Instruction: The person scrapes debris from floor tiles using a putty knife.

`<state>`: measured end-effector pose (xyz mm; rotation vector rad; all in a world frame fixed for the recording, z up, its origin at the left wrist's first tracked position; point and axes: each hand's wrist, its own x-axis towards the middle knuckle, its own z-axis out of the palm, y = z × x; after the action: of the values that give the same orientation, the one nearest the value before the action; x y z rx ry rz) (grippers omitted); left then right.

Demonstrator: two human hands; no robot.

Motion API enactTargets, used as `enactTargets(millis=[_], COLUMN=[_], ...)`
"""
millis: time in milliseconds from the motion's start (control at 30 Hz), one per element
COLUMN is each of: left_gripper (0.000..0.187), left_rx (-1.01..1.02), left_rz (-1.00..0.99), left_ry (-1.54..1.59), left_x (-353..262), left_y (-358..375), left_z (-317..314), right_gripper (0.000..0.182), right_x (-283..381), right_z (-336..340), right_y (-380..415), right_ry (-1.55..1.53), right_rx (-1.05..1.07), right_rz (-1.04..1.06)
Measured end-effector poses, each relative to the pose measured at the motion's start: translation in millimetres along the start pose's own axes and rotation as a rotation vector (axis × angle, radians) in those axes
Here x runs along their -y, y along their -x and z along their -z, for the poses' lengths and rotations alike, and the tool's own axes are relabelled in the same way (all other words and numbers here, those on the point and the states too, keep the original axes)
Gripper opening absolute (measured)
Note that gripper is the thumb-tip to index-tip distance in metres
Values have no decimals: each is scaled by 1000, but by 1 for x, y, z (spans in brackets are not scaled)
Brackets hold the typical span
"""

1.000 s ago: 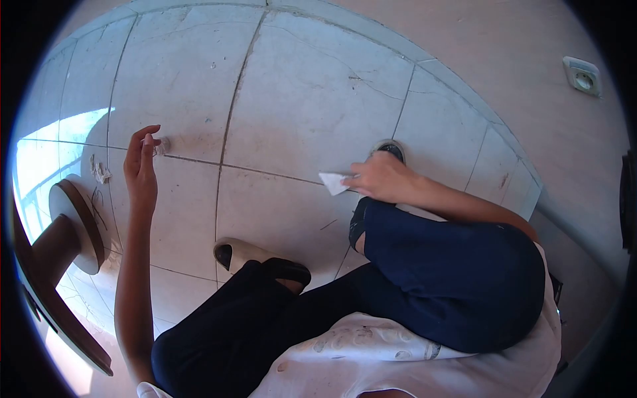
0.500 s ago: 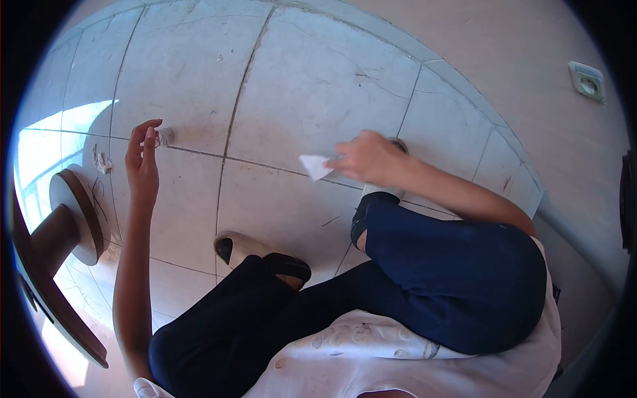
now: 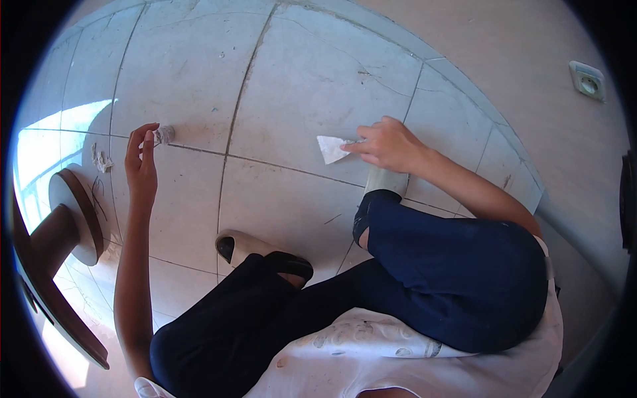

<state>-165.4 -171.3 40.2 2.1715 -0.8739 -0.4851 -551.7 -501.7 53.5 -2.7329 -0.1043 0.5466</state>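
My right hand [image 3: 388,144] is closed around a putty knife, gripping it close to its white, fan-shaped blade [image 3: 331,148]. The blade points left over the floor tiles, near the shoe on my right foot [image 3: 386,178]. On the left side, my left hand [image 3: 141,158] has thumb and fingertips pinched at a small whitish cylinder [image 3: 164,134], which looks like a little cup or roll. Part of the cylinder is hidden behind the fingers.
A crumpled whitish scrap [image 3: 101,160] and dark thin strands [image 3: 98,199] lie on the tiled floor [image 3: 179,73] at left, beside a brown round base [image 3: 79,215]. My left shoe [image 3: 242,245] stands in the middle. A wall socket [image 3: 588,81] is at upper right.
My right hand has shifted slightly right and up with the putty knife, and its motion blur has gone. The left hand and the cylinder stay almost in place.
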Motion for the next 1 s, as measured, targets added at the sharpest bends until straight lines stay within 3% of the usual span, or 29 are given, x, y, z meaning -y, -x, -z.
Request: enactTargets(millis=[133, 200, 300, 367, 467, 533, 667, 767, 833, 1000], left_gripper=[29, 28, 27, 24, 22, 19, 20, 20, 21, 21], left_rx=[-24, -26, -37, -46, -63, -233, -384, -450, -461, -351], left_rz=[-71, -80, -133, -143, -195, -307, -424, -373, -354, -351], left_ry=[-37, -27, 17, 63, -6, -155, -289, -311, -335, -208], left_x=[5, 11, 21, 30, 36, 28, 0, -13, -7, 8], left_y=[-3, -1, -3, -1, -3, -10, -36, -41, -35, -29], left_z=[6, 8, 5, 1, -6, -10, 0, 6, 8, -5], right_gripper=[41, 44, 46, 46, 47, 48, 47, 48, 49, 50], right_x=[43, 57, 58, 59, 65, 70, 68, 49, 44, 33], right_z=[-27, -30, -44, -49, -58, -52, -62, -70, -68, -72], right_y=[24, 49, 101, 123, 142, 139, 125, 100, 70, 77], right_ry=[-108, -296, -344, -340, -266, -237, -214, -274, -295, -298], right_rx=[-53, -17, -216, -237, -335, -323, -268, -244, -204, -291], right_rz=[-74, -347, -524, -632, -679, -686, -772, -780, -881, -811])
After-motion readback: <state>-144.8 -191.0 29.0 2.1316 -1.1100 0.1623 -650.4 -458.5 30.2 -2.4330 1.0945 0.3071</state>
